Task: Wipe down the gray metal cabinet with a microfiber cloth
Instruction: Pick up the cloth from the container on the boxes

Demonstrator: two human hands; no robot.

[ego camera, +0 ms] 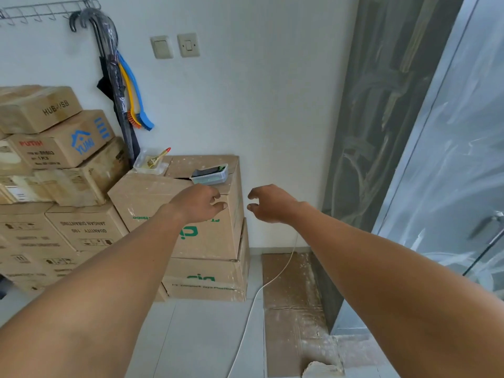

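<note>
Head view: two hands are hanging loosely curled, grasping nothing, left hand (200,203) and right hand (270,204), beside one gray cabinet (447,148).

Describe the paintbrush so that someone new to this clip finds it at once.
Start at the black umbrella hanging on the wall. At its foot a clear tray sits on a cardboard box. The paintbrush lies in that tray, the only red-tipped handle there.

Storage corner of a home or small shop. Stacked cardboard cartons (62,186) with printed labels; wall hook rack (49,9) bearing umbrellas (109,64) and brushes (136,105); 2 wall switches (174,46); tiled floor (196,336); plastic-wrapped gray metal cabinet (450,159).
</note>
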